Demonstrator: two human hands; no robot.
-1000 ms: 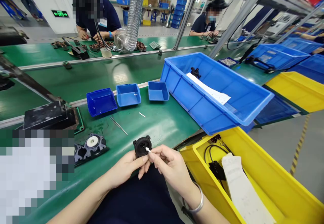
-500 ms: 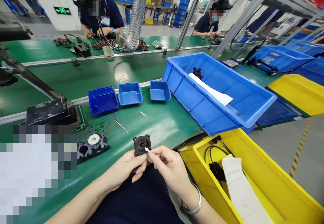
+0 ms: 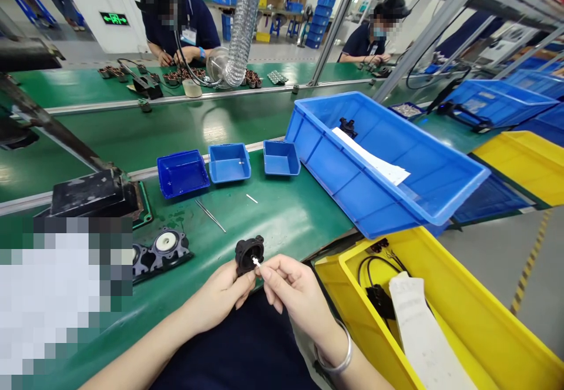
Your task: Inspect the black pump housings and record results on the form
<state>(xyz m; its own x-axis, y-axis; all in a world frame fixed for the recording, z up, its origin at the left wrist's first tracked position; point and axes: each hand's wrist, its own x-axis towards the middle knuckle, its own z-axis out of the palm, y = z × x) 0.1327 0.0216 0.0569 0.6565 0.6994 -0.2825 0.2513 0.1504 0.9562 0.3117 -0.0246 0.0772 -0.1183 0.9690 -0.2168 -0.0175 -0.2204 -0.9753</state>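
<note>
My left hand (image 3: 227, 290) is closed around the lower edge of a round black plastic housing (image 3: 245, 250), held tilted above the bench edge. Between thumb and index finger, my right hand (image 3: 288, 287) pinches a small white pin-like part (image 3: 256, 261). Its tip points into the hollow of the housing; whether it touches the inside I cannot tell. Left of my hands, a black fixture (image 3: 170, 256) carries a similar round part with a white disc (image 3: 166, 242) in it. Tweezers (image 3: 210, 215) and a thin white stick (image 3: 251, 199) lie on the green bench beyond.
Several small blue bins (image 3: 230, 164) line the bench's back edge. A large blue crate (image 3: 374, 202) stands to their right, holding a black part and white paper. Close by my right arm is a yellow crate (image 3: 476, 302) with cables. Across the bench, two people work.
The black housing has been tilted, its opening now turned more towards my right hand. The white part has stayed at its hollow. The whole view has shifted slightly.
</note>
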